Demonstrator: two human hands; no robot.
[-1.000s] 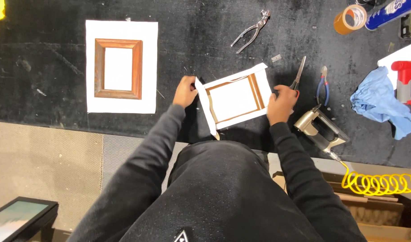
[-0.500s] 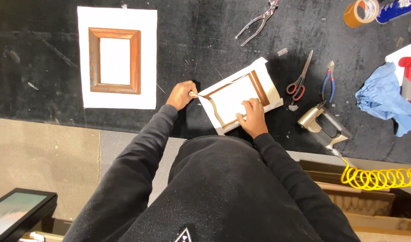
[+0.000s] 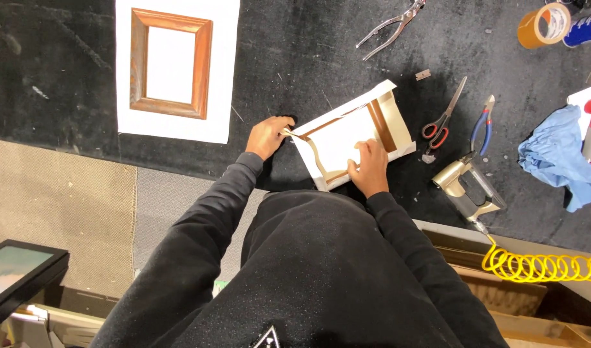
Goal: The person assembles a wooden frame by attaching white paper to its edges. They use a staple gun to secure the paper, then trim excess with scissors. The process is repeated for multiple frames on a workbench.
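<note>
On the black surface [image 3: 321, 51], left hand [image 3: 267, 136] pinches the paper strip [image 3: 311, 149] at the small frame [image 3: 353, 136] corner, right hand [image 3: 370, 169] pressed flat on its backing, fingers open.

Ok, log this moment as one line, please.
left hand: pinching strip at small frame corner | right hand: pressing frame's near edge | beside: scissors, pliers

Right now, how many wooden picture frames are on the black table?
2. One frame lies on a white sheet at the upper left; the other frame is under both hands, half wrapped in paper. More may be hidden.
</note>
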